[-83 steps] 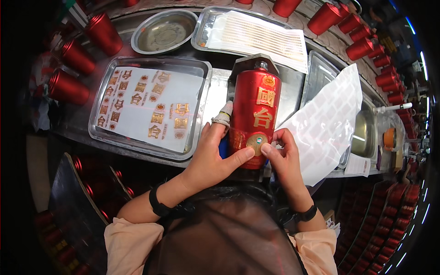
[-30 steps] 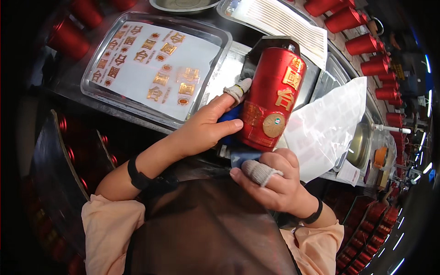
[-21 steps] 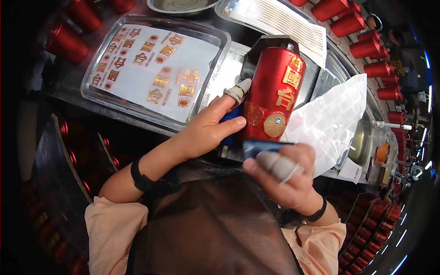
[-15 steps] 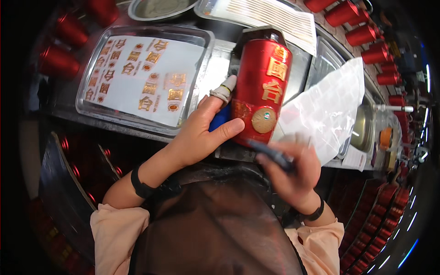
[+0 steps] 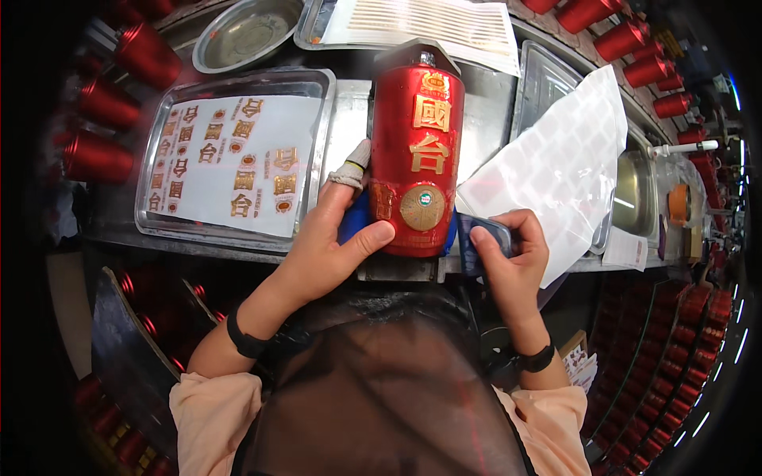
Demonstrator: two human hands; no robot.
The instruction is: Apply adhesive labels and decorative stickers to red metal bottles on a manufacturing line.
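Observation:
A glossy red bottle (image 5: 414, 190) with raised gold characters and a round gold seal lies in a cradle with blue padding. Along its left side rests my left hand (image 5: 337, 230), thumb on the red surface and the index finger wrapped in white cloth. The other fingers are partly hidden behind the bottle. Beside the bottle's lower right edge, my right hand (image 5: 514, 252) pinches a flat, dark scraper-like piece (image 5: 484, 238) between thumb and fingers. Whether that piece touches the bottle, I cannot tell.
At the left, a metal tray (image 5: 329, 99) bears a white sheet of gold decals (image 5: 230, 163). A metal bowl (image 5: 238, 36) and a striped sheet (image 5: 421, 32) lie beyond. Clear patterned film (image 5: 556, 174) spreads at the right. Several red bottles (image 5: 99, 157) stand around.
My right hand has moved from the bottle's lower front to its right side, with the dark piece now upright. The bottle appears more face-up. The whole view has shifted slightly.

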